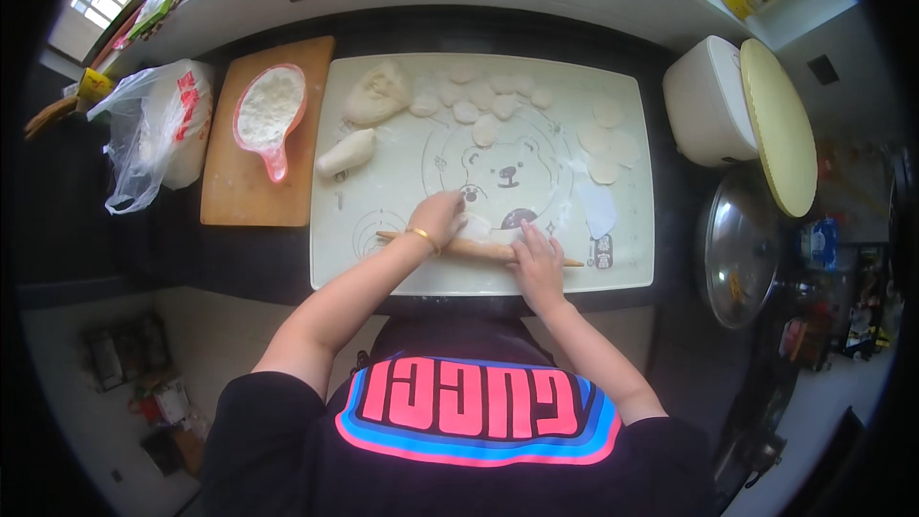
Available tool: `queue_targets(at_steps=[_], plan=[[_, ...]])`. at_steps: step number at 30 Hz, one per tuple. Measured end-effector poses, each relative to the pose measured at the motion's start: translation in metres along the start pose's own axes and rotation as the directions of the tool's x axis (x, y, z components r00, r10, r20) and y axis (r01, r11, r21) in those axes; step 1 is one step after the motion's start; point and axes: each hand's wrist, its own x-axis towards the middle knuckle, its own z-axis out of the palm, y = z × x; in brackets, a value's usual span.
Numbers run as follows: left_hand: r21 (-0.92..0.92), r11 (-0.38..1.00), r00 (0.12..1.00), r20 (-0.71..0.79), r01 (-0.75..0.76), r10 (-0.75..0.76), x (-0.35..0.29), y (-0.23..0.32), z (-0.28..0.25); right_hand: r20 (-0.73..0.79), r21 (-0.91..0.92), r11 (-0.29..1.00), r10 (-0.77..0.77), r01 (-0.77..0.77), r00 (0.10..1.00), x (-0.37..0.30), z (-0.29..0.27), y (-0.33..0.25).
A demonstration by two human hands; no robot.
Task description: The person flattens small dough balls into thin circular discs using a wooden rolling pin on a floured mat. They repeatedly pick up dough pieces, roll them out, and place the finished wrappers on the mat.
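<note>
My right hand point(539, 263) presses on the right part of a slim wooden rolling pin point(476, 249), which lies crosswise near the front edge of a pale board point(383, 182). Just beyond the pin, my left hand point(441, 216), with a gold bracelet at the wrist, pinches the edge of a small flat dough piece point(476, 226). Its fingertips are partly hidden. Toward the back of the board sit a large dough lump point(378, 93), a thick dough roll point(347, 153) and several small flattened dough discs point(466, 112). Rolled dough rounds point(603, 168) overlap at the right.
Left of the board, a pink-rimmed scoop of flour point(271, 107) rests on a wooden cutting board point(230, 201), beside a plastic bag point(172, 129). At right stand a white container point(706, 101), a round yellow board point(777, 124) and a metal lid point(740, 249).
</note>
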Motion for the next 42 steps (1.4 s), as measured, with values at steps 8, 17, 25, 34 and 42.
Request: queue_targets(at_steps=[8, 17, 25, 34, 42], plan=[[0.427, 0.904, 0.939, -0.306, -0.014, 0.158, -0.067, -0.03, 0.017, -0.019, 0.002, 0.999, 0.032, -0.032, 0.999, -0.001, 0.005, -0.003], [0.481, 0.875, 0.964, -0.201, -0.055, 0.171, -0.02, -0.047, -0.004, 0.093, -0.124, 0.972, 0.211, -0.199, 0.973, 0.02, -0.006, -0.02], [0.473, 0.88, 0.911, -0.377, 0.037, 0.164, 0.028, -0.045, -0.019, -0.077, -0.123, 0.952, 0.272, -0.279, 0.959, 0.088, -0.002, -0.004], [0.419, 0.907, 0.959, -0.273, 0.047, 0.076, -0.018, -0.048, -0.017, -0.128, -0.107, 0.975, 0.182, -0.196, 0.975, 0.081, 0.012, -0.01], [0.115, 0.95, 0.948, -0.097, -0.291, 0.302, 0.009, -0.03, -0.016, -0.131, -0.023, 0.998, 0.061, -0.064, 0.99, 0.033, 0.024, -0.003]])
